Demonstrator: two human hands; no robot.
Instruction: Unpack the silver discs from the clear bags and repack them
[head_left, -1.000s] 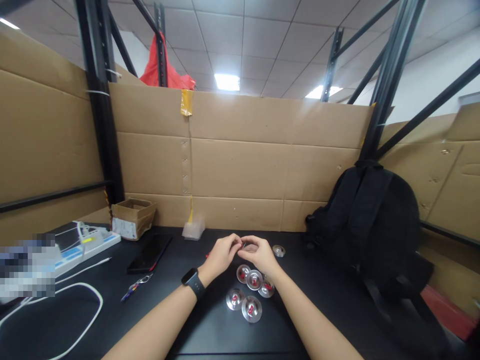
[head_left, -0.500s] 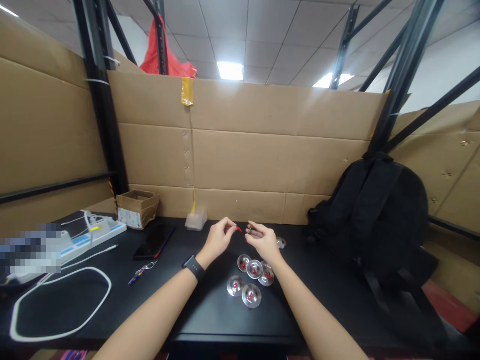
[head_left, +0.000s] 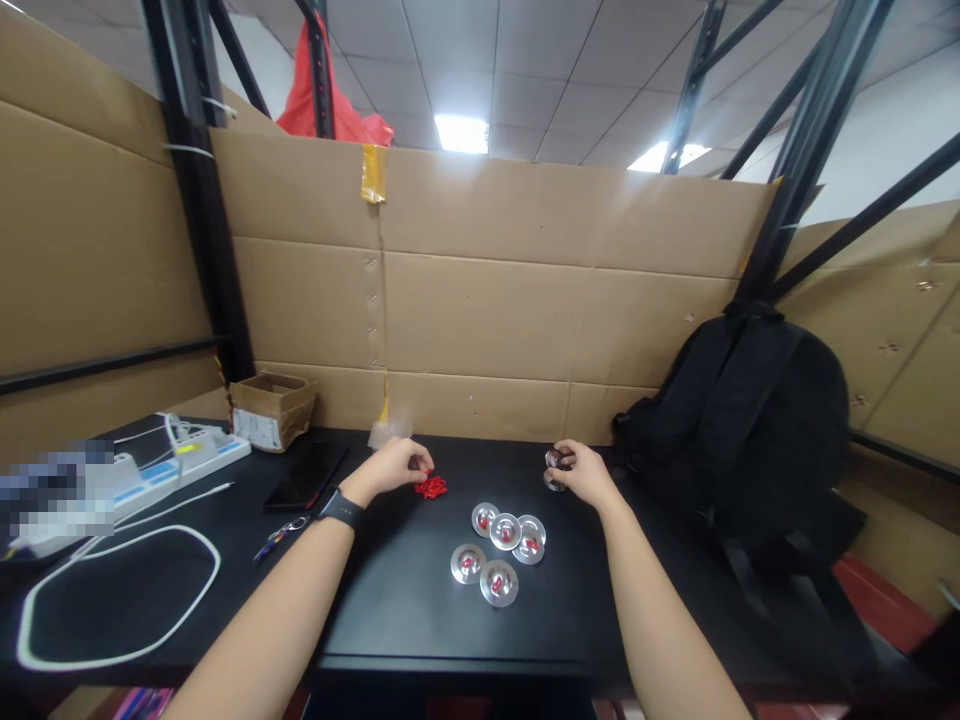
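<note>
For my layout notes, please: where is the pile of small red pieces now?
In the head view, the red pile lies on the black table, beside the left hand, left of the silver discs.

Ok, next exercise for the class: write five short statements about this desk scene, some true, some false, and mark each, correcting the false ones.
1. The left hand is at the pile of red pieces. True.
2. The dark watch is on the right wrist. False: it is on the left wrist.
3. The right hand is at a silver disc. True.
4. The black backpack is on the left. False: it is on the right.
5. The cardboard box is open at the top. True.
</note>
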